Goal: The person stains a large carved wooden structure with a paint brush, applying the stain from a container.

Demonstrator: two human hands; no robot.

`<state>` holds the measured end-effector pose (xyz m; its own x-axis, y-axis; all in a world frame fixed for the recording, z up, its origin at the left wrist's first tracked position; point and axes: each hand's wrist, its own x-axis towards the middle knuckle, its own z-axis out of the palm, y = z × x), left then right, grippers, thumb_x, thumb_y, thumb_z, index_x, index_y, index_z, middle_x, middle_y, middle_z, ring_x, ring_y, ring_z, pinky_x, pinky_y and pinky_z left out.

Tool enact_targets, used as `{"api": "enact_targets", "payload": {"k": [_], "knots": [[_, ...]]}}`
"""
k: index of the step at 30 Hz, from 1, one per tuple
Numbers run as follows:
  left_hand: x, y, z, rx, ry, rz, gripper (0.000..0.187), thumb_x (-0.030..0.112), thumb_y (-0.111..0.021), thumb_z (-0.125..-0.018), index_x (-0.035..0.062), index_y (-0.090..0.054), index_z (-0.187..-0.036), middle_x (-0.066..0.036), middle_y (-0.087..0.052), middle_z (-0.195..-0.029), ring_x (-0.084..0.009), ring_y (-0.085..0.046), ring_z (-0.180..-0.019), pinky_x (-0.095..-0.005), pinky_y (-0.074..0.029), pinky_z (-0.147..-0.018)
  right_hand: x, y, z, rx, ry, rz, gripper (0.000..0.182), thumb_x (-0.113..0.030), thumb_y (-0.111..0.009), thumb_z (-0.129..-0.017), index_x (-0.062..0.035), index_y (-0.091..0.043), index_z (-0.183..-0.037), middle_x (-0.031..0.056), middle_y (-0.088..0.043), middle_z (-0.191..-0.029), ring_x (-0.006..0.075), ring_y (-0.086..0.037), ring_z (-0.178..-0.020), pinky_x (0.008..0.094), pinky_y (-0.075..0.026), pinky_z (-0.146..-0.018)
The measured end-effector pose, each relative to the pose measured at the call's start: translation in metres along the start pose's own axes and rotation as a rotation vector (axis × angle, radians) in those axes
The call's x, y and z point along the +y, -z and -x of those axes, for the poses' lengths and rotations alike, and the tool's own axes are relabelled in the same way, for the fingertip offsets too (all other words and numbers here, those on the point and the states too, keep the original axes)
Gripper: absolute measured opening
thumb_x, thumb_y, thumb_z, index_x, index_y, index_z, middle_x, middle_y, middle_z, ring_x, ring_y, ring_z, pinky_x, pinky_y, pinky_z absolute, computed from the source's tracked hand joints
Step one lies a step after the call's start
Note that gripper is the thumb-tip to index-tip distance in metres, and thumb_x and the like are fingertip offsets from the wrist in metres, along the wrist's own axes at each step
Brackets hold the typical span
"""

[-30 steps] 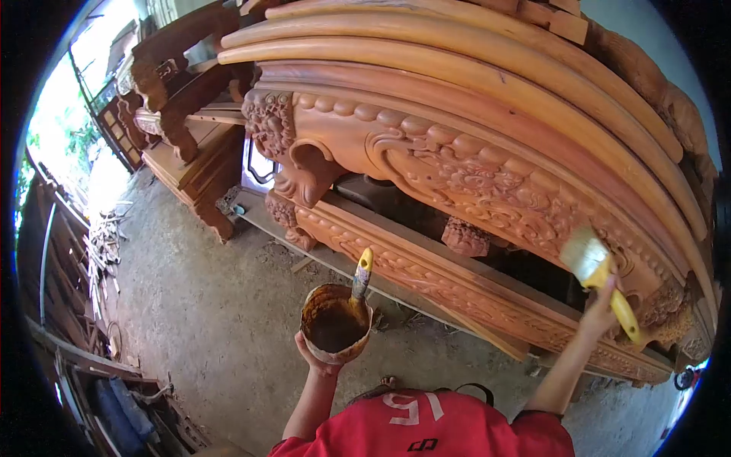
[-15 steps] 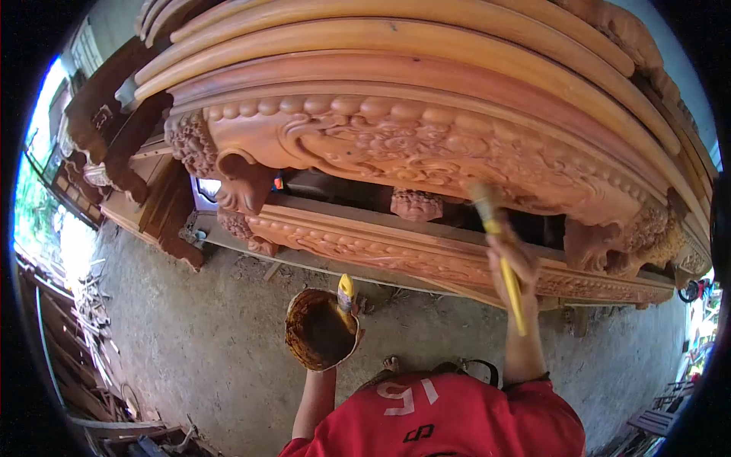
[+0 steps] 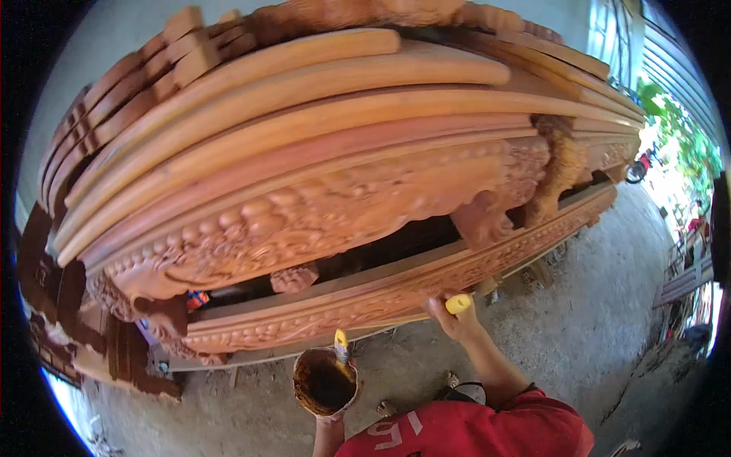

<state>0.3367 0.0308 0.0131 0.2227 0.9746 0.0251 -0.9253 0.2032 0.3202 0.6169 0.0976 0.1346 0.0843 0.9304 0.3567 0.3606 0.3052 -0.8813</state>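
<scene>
My left hand (image 3: 330, 418) is under a round pot (image 3: 308, 407), which holds a dark brown liquid and has brown smears on its inner wall. A second paintbrush (image 3: 341, 346) with a yellow handle leans in the pot against its right side. Wrapped round a yellow-handled paintbrush (image 3: 458, 304), my right hand (image 3: 454, 323) is in front of the lower carved rail; the bristles are hidden. Above and behind it is a carved reddish-brown wooden panel (image 3: 304, 217) with a beaded band and scrollwork. A lower carved rail (image 3: 335, 303) runs beneath the panel.
Long smooth wooden slats (image 3: 304, 114) are stacked on top of the carved panel. Dark carved furniture parts (image 3: 126, 343) stand at the left. Bare concrete floor (image 3: 563, 320) stretches to the right, where a motorbike (image 3: 638, 169) stands near bright greenery.
The view has swung to the right. My right hand has come down from the upper panel to the lower rail, brush still in it. My left hand keeps holding the pot.
</scene>
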Motion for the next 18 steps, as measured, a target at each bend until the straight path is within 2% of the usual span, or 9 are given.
{"api": "enact_targets", "payload": {"k": [2, 4, 5, 6, 7, 10, 13, 16, 18], "knots": [[-0.02, -0.039, -0.015, -0.007, 0.017, -0.118, 0.06, 0.051, -0.048, -0.077, 0.0154, -0.04, -0.124, -0.014, -0.043, -0.123, -0.033, -0.041, -0.113, -0.0505, -0.036, -0.091, 0.007, 0.021, 0.007, -0.043, -0.098, -0.046, 0.014, -0.013, -0.06, -0.078, 0.0001, -0.053, -0.077, 0.0094, -0.056, -0.077, 0.0207, -0.054, -0.072, 0.0321, -0.042, -0.061], [-0.039, -0.068, -0.037, -0.016, 0.024, -0.23, 0.061, 0.052, -0.052, -0.075, 0.0168, -0.042, -0.123, -0.012, -0.045, -0.121, -0.0344, -0.042, -0.112, -0.0484, -0.038, -0.09, 0.006, 0.047, 0.013, -0.179, 0.036, 0.065, 0.018, -0.015, -0.063, -0.076, -0.0004, -0.055, -0.082, 0.0113, -0.055, -0.08, 0.0209, -0.054, -0.075, 0.0324, -0.043, -0.065], [-0.05, -0.079, -0.047, -0.045, 0.039, -0.111, 0.061, 0.053, -0.05, -0.075, 0.017, -0.041, -0.124, -0.012, -0.045, -0.121, -0.035, -0.042, -0.111, -0.0485, -0.037, -0.091, 0.009, 0.056, 0.017, -0.157, 0.005, 0.017, 0.028, -0.018, -0.067, -0.073, -0.0027, -0.057, -0.094, 0.0136, -0.054, -0.093, 0.0231, -0.053, -0.085, 0.0335, -0.043, -0.072], [-0.063, -0.091, -0.058, -0.071, 0.056, 0.009, 0.061, 0.053, -0.049, -0.076, 0.0172, -0.04, -0.124, -0.012, -0.045, -0.121, -0.0357, -0.043, -0.111, -0.0486, -0.037, -0.091, 0.011, 0.07, 0.019, -0.14, 0.006, 0.023, 0.028, -0.018, -0.067, -0.073, -0.0027, -0.057, -0.094, 0.0136, -0.054, -0.093, 0.0231, -0.053, -0.085, 0.0335, -0.043, -0.072], [-0.077, -0.106, -0.068, -0.043, 0.085, 0.065, 0.062, 0.056, -0.043, -0.077, 0.018, -0.038, -0.125, -0.012, -0.045, -0.121, -0.0358, -0.043, -0.11, -0.0495, -0.035, -0.092, 0.01, 0.083, 0.021, -0.164, 0.015, 0.052, 0.022, -0.017, -0.067, -0.073, -0.0023, -0.057, -0.087, 0.0094, -0.054, -0.08, 0.0201, -0.053, -0.074, 0.0364, -0.041, -0.081], [-0.121, -0.135, -0.097, 0.032, 0.047, -0.091, 0.065, 0.059, -0.035, -0.078, 0.018, -0.034, -0.128, -0.011, -0.041, -0.125, -0.0351, -0.041, -0.113, -0.0505, -0.034, -0.093, 0.009, 0.128, 0.025, -0.212, 0.001, 0.021, 0.028, -0.024, -0.068, -0.071, -0.003, -0.059, -0.085, 0.0052, -0.054, -0.066, 0.0194, -0.055, -0.066, 0.0444, -0.026, -0.099], [-0.172, -0.184, -0.115, -0.113, 0.155, -0.118, 0.077, 0.069, -0.027, -0.074, 0.0168, -0.027, -0.132, -0.01, -0.031, -0.133, -0.0326, -0.033, -0.12, -0.0493, -0.031, -0.096, 0.021, 0.174, 0.024, -0.231, 0.094, 0.097, 0.036, -0.028, -0.07, -0.068, -0.0046, -0.06, -0.094, 0.0069, -0.056, -0.07, 0.0194, -0.055, -0.068, 0.0451, -0.026, -0.099], [-0.218, -0.212, -0.133, -0.12, 0.251, -0.181, 0.088, 0.076, -0.029, -0.069, 0.0163, -0.024, -0.133, -0.009, -0.028, -0.135, -0.0309, -0.029, -0.122, -0.0474, -0.028, -0.098, 0.028, 0.223, 0.013, -0.227, 0.286, 0.325, 0.05, -0.023, -0.072, -0.065, 0.0014, -0.055, -0.105, 0.0113, -0.056, -0.106, 0.0212, -0.053, -0.096, 0.0337, -0.041, -0.084], [-0.241, -0.233, -0.153, -0.25, 0.247, -0.331, 0.09, 0.076, -0.035, -0.066, 0.0159, -0.023, -0.133, -0.009, -0.027, -0.135, -0.0305, -0.03, -0.122, -0.0473, -0.027, -0.099, 0.022, 0.247, 0.0, -0.043, -0.015, -0.193, 0.045, -0.019, -0.073, -0.066, 0.0032, -0.055, -0.101, 0.0107, -0.058, -0.099, 0.0164, -0.054, -0.095, 0.0314, -0.042, -0.083]]}}
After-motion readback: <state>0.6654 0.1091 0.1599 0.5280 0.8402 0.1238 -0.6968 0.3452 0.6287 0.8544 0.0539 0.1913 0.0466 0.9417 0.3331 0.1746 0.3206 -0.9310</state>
